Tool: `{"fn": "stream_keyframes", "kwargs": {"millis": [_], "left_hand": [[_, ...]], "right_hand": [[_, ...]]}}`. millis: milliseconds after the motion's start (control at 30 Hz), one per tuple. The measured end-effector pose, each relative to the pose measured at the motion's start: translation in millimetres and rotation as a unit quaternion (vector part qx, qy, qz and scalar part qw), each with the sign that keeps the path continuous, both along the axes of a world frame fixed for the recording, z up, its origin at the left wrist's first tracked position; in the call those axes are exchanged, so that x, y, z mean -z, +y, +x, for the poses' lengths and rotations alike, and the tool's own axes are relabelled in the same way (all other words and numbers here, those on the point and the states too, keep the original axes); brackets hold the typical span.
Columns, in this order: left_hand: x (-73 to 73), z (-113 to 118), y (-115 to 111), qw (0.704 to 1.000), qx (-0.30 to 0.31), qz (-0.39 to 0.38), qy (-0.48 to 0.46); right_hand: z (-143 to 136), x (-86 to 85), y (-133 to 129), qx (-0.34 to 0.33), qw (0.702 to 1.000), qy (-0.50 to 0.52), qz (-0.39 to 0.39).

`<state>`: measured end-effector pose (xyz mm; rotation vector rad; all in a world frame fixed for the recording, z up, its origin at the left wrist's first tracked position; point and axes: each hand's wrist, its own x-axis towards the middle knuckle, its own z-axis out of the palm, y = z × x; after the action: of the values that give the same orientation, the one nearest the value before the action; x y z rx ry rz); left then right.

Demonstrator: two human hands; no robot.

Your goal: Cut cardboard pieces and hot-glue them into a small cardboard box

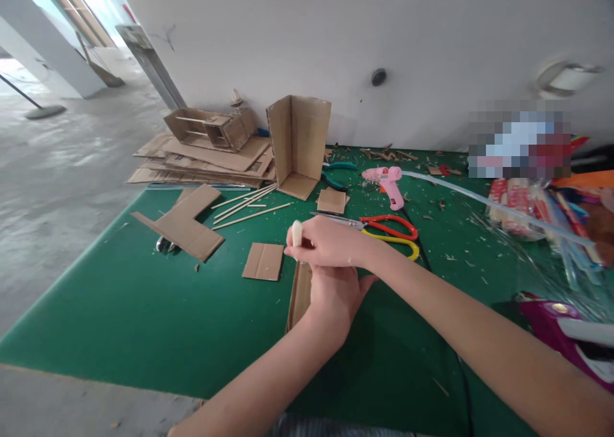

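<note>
My right hand is closed round a tool with a rounded, cream-white handle end; its working end is hidden. Just below and partly behind it, my left hand holds a long piece of cardboard against the table. The left thumb sticks out to the right, and the other left fingers are covered by my right hand. Beside the hands, to the left, lies a small cardboard square. Scissors with red and yellow handles lie behind my right wrist.
On the green table stand an open cardboard corner form and stacked cardboard sheets. Thin wooden sticks and an angled cardboard piece lie left. A pink glue gun, its cord and plastic-wrapped supplies are right.
</note>
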<state>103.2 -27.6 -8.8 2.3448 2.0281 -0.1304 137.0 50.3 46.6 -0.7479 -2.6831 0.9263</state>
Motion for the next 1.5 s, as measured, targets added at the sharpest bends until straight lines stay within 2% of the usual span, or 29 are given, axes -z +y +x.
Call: {"fn": "stream_keyframes", "kwargs": {"millis": [100,200,300,400,500,600,700,800,867,967,1067,1333,1500], "left_hand": [[-5.0,-6,0,1.000,-0.008,0.012,-0.004],[-18.6,-27,1,0.998,0.009,0.033,-0.053],[-31.3,-58,9,0.993,0.070,0.016,-0.090],[-34.9,-84,29,0.981,0.159,-0.044,-0.107],[-33.9,-98,53,0.962,0.214,-0.111,-0.131],[-36.8,-103,68,0.956,0.233,-0.099,-0.147],[-42.0,-105,59,0.959,0.239,-0.049,-0.148],[-40.0,-106,28,0.960,0.240,0.012,-0.147],[-32.8,-104,4,0.949,0.274,0.013,-0.158],[-18.0,-97,-20,0.937,0.298,0.032,-0.179],[-4.9,-91,-27,0.938,0.286,0.070,-0.182],[15.2,-92,-18,0.943,0.241,0.139,-0.180],[21.0,-93,-7,0.941,0.229,0.141,-0.203]], "right_hand": [[10,-10.5,-1,0.071,0.979,0.186,-0.042],[25,-15.4,-1,0.153,0.945,0.286,-0.048],[42,-10.4,-4,0.208,0.931,0.296,-0.044],[59,2.5,-10,0.222,0.931,0.284,-0.050],[72,17.8,-14,0.233,0.930,0.277,-0.060],[80,30.9,-15,0.260,0.917,0.292,-0.078],[88,43.1,-15,0.296,0.892,0.326,-0.101],[93,56.9,-13,0.340,0.851,0.382,-0.118],[95,65.6,-14,0.356,0.836,0.400,-0.123],[96,73.9,-16,0.348,0.853,0.368,-0.126],[96,76.2,-18,0.339,0.871,0.337,-0.113],[91,78.9,-17,0.308,0.915,0.262,-0.020],[86,84.9,-12,0.236,0.944,0.227,0.031]]}}
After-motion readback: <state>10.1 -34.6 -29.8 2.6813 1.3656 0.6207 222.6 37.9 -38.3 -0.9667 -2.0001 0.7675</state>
